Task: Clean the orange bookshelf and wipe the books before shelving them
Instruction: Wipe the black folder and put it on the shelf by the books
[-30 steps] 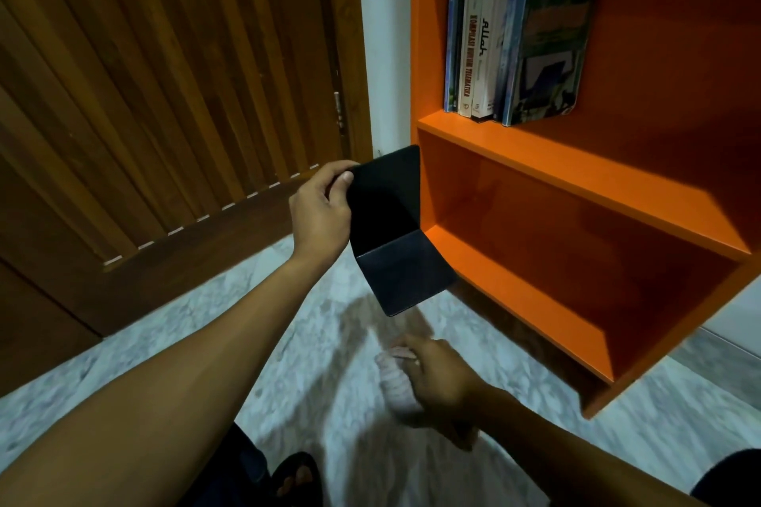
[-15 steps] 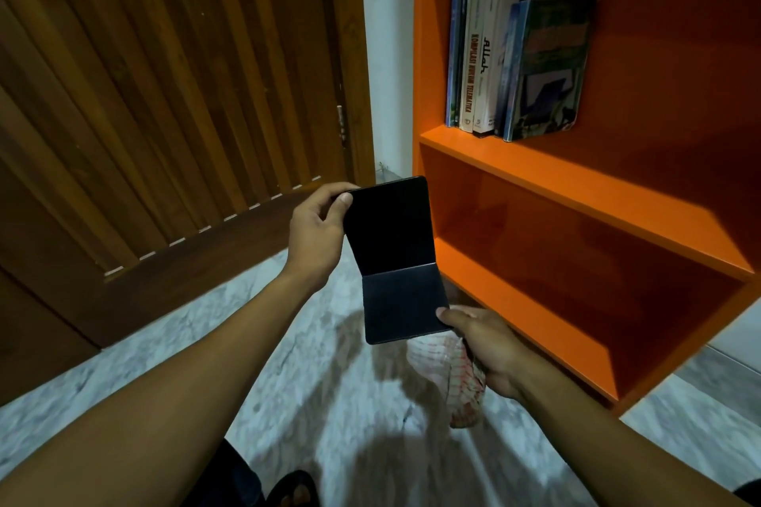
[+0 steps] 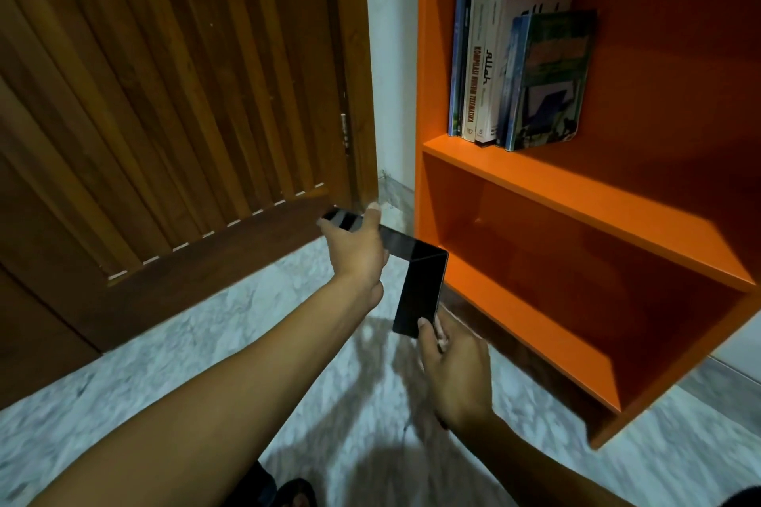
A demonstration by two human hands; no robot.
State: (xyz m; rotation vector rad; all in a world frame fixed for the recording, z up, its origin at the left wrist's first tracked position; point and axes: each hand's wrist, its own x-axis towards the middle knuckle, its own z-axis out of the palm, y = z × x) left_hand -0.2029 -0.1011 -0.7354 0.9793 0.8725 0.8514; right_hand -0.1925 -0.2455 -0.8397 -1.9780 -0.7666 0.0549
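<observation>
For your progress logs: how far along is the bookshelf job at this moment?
Done: several books stand on the upper shelf. In hand: the left hand and right hand hold a black bookend. Left: the lower shelf holds nothing.

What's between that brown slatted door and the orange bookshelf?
In the head view, a pale wall strip separates door and bookshelf.

The orange bookshelf [image 3: 576, 193] stands on the floor with a handful of books [image 3: 519, 70] upright at the left of its upper shelf; a black L-shaped bookend [image 3: 416, 280] is held in the air in front of its lower compartment, one plate level, the other hanging down.
</observation>
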